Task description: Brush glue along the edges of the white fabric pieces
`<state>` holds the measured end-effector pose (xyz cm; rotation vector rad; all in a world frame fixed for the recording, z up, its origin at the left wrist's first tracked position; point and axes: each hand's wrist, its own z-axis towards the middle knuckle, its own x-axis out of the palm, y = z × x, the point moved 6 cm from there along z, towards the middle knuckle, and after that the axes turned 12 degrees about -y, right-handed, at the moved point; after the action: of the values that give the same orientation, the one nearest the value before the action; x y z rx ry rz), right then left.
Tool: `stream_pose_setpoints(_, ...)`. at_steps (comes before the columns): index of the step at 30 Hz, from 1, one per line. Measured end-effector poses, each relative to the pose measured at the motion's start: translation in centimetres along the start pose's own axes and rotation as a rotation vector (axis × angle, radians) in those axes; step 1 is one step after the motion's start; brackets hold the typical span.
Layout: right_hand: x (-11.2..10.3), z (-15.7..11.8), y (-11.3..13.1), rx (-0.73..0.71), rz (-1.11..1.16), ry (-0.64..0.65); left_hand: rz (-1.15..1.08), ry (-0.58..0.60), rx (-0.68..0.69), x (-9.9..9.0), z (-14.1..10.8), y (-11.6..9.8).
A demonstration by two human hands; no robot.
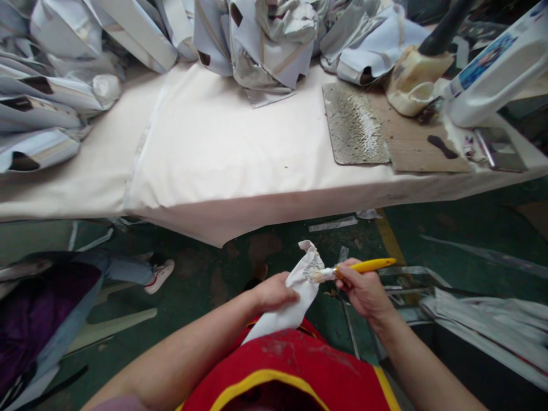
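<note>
Below the table edge [265, 200], head view: left hand [274, 292] clamps a folded white piece [295, 297] at waist height; right hand [363, 288] pinches a yellow-handled brush [355, 268], bristles touching the piece's upper fold. Judgement: support the fold firmly, stroke lightly along the edge. Count: one brush, one piece held, one bottle [496, 68] on the table.

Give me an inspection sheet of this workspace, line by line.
Surface: table covered in cream cloth.
Job's things: white piece and yellow-handled brush, bristles touching the piece.
Clutter: folded grey-white pieces piled along the far edge; crusted metal plate, board, jug at right.
Grippers: left hand grips the piece; right hand grips the brush.
Cables: nothing seen.
Surroundings: green floor with scraps; another person's leg and shoe at left.
</note>
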<state>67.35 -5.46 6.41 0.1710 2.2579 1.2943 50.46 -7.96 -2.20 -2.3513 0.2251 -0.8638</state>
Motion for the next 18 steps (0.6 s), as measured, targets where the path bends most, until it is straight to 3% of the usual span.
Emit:
stream_pose_setpoints(2,0.2,0.0,0.4,-0.151,-0.234,-0.023,-0.006,0.027,-0.001,0.2,-0.2,0.1)
stream_pose_setpoints(4,-0.8,0.8,1.2,-0.312,-0.454,-0.152,-0.015,0.046,-0.013,0.3,-0.4,0.4)
stream_pose_setpoints(6,-2.2,1.6,2.1,-0.385,-0.539,-0.310,-0.033,0.055,-0.030,0.2,-0.6,0.8)
stream_pose_setpoints(8,-2.6,1.6,2.7,-0.410,-0.546,-0.391,-0.060,0.049,-0.045,0.1,-0.5,1.0)
stream_pose_setpoints(10,-1.5,0.9,2.9,-0.440,-0.541,-0.326,-0.083,0.043,-0.052,0.0,-0.4,1.0)
stream_pose_setpoints(12,0.0,0.1,2.7,-0.485,-0.562,-0.178,-0.096,0.049,-0.053,0.1,-0.4,0.9)
stream_pose_setpoints(14,0.0,0.3,2.5,-0.527,-0.613,-0.137,-0.111,0.085,-0.054,0.2,-0.7,0.7)
stream_pose_setpoints(18,-3.6,2.2,2.8,-0.527,-0.684,-0.419,-0.159,0.131,-0.080,0.4,-1.0,1.1)
